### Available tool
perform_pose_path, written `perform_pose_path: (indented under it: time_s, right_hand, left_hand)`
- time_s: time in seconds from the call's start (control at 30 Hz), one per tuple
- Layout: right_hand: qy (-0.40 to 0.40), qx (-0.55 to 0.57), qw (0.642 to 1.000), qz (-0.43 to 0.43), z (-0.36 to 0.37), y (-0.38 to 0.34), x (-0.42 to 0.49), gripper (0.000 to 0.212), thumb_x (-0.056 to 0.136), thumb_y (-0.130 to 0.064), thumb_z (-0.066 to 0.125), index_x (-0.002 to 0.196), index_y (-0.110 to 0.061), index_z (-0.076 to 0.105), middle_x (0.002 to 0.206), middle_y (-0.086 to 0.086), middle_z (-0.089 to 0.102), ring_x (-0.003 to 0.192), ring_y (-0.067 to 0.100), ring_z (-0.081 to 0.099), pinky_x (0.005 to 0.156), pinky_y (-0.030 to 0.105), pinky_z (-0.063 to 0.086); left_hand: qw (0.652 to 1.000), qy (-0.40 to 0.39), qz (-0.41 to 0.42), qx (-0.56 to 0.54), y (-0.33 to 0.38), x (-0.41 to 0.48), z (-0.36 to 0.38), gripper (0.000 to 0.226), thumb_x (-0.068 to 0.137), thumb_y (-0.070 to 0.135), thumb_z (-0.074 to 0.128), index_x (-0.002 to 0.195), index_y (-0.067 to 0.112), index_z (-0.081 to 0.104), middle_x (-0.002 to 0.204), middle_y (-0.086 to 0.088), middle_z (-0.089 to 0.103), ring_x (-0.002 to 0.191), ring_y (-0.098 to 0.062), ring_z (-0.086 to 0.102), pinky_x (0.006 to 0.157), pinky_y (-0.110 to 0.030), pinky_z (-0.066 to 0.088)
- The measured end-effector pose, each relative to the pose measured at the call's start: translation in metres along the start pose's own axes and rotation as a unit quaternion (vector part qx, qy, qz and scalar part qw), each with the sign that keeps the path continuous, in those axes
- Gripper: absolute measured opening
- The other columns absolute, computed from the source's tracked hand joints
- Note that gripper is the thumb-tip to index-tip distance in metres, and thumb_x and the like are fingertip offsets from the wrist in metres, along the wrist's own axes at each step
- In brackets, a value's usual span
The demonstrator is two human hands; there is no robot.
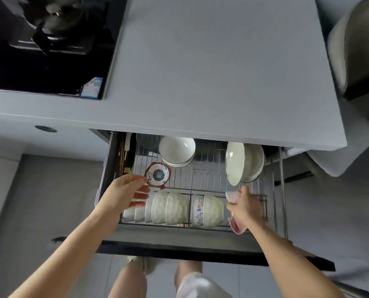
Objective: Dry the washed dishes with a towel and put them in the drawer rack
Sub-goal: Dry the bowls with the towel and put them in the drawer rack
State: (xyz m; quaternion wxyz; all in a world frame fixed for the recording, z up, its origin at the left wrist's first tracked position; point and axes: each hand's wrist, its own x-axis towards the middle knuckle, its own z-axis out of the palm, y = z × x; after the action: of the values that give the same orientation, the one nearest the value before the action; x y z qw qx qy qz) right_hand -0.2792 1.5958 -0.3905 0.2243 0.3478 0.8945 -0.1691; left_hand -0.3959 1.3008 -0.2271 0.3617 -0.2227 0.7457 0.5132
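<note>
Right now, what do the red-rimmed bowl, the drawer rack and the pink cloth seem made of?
Red-rimmed bowl: likely glazed ceramic, glossy with a painted pattern. Drawer rack: metal wire, probably chromed or stainless, thin shiny bars. Pink cloth: soft fabric, matte, folds limply.

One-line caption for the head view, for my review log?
Over the open drawer rack, the left hand holds a small red-rimmed bowl; the right hand grips a pink towel.
</note>
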Motion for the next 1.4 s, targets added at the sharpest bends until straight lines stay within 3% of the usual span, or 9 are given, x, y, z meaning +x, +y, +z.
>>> perform_pose_path:
  time_s: [0.33, 0.43, 0.57, 0.67, 0.77, 0.87, 1.03, 1.2, 1.4]
  right_hand:
    - [-0.065, 0.055, 0.996, 0.018, 0.063, 0.001, 0.019, 0.052, 0.079, -0.043, 0.072, 0.103, -0.014, 0.037, 0.097, 0.008, 0.064, 0.079, 0.027, 0.064, 0.055, 0.029, 0.044]
    - [-0.081, 0.03, 0.996, 0.01, 0.053, 0.002, 0.016, 0.052, 0.081, -0.045, 0.07, 0.105, -0.013, 0.037, 0.095, 0.007, 0.065, 0.072, 0.024, 0.06, 0.047, 0.025, 0.035]
    - [-0.058, -0.032, 0.995, -0.07, 0.011, -0.018, 0.005, 0.046, 0.087, -0.046, 0.061, 0.11, -0.012, 0.041, 0.083, -0.002, 0.06, 0.062, 0.018, 0.053, 0.041, 0.023, 0.029]
    - [-0.042, 0.012, 0.985, -0.164, -0.027, -0.064, -0.013, 0.047, 0.085, -0.051, 0.061, 0.11, -0.017, 0.041, 0.079, -0.004, 0.061, 0.058, 0.012, 0.056, 0.041, 0.018, 0.033]
    - [-0.056, 0.101, 0.956, -0.268, -0.061, -0.131, -0.038, 0.044, 0.082, -0.045, 0.066, 0.11, -0.018, 0.045, 0.084, -0.009, 0.058, 0.068, 0.008, 0.056, 0.046, 0.011, 0.033]
    - [-0.071, 0.165, 0.914, -0.365, -0.081, -0.202, -0.069, 0.045, 0.081, -0.051, 0.062, 0.11, -0.019, 0.048, 0.087, -0.007, 0.061, 0.075, 0.011, 0.061, 0.05, 0.011, 0.04]
    - [-0.099, 0.244, 0.836, -0.481, -0.087, -0.325, -0.142, 0.04, 0.08, -0.051, 0.063, 0.105, -0.019, 0.06, 0.094, -0.009, 0.065, 0.088, 0.008, 0.061, 0.074, 0.022, 0.049]
    - [-0.156, 0.274, 0.774, -0.549, -0.074, -0.44, -0.229, 0.032, 0.081, -0.048, 0.065, 0.101, -0.023, 0.066, 0.094, -0.007, 0.069, 0.089, 0.004, 0.064, 0.071, 0.012, 0.051]
    - [-0.182, 0.283, 0.723, -0.604, -0.023, -0.577, -0.355, 0.029, 0.088, -0.047, 0.059, 0.106, -0.026, 0.068, 0.101, -0.009, 0.069, 0.097, 0.004, 0.063, 0.081, 0.016, 0.05]
  left_hand:
    - [0.991, 0.096, -0.076, -0.051, -0.035, -0.006, -0.004, 0.017, 0.097, 0.01, 0.049, 0.101, 0.009, 0.066, 0.096, -0.018, 0.069, 0.086, -0.029, 0.067, 0.077, -0.036, 0.056]
    - [0.987, 0.116, -0.087, -0.064, -0.04, -0.012, -0.01, 0.018, 0.096, 0.01, 0.05, 0.106, 0.009, 0.065, 0.095, -0.016, 0.07, 0.083, -0.028, 0.069, 0.071, -0.032, 0.058]
    - [0.983, 0.135, -0.081, -0.092, -0.041, -0.023, -0.02, 0.018, 0.096, 0.012, 0.051, 0.112, 0.011, 0.06, 0.096, -0.015, 0.069, 0.081, -0.026, 0.069, 0.061, -0.026, 0.059]
    - [0.981, 0.141, -0.071, -0.109, -0.042, -0.031, -0.031, 0.021, 0.096, 0.013, 0.051, 0.115, 0.009, 0.059, 0.096, -0.015, 0.069, 0.084, -0.028, 0.068, 0.069, -0.033, 0.059]
    - [0.977, 0.153, -0.059, -0.136, -0.044, -0.039, -0.047, 0.019, 0.096, 0.011, 0.051, 0.113, 0.011, 0.059, 0.094, -0.015, 0.069, 0.085, -0.029, 0.069, 0.076, -0.037, 0.057]
    - [0.968, 0.174, -0.039, -0.176, -0.05, -0.051, -0.071, 0.019, 0.094, 0.009, 0.051, 0.111, 0.014, 0.058, 0.091, -0.014, 0.07, 0.082, -0.028, 0.069, 0.07, -0.034, 0.057]
    - [0.94, 0.23, -0.009, -0.253, -0.073, -0.082, -0.139, 0.017, 0.094, 0.006, 0.051, 0.109, 0.012, 0.057, 0.086, -0.014, 0.069, 0.074, -0.026, 0.065, 0.067, -0.034, 0.056]
    - [0.912, 0.289, 0.032, -0.29, -0.11, -0.12, -0.236, 0.015, 0.093, 0.009, 0.053, 0.103, 0.014, 0.063, 0.092, -0.014, 0.07, 0.081, -0.027, 0.066, 0.08, -0.039, 0.055]
    - [0.863, 0.374, 0.067, -0.332, -0.184, -0.172, -0.394, 0.016, 0.093, 0.008, 0.053, 0.105, 0.01, 0.063, 0.095, -0.017, 0.07, 0.078, -0.026, 0.066, 0.075, -0.035, 0.055]
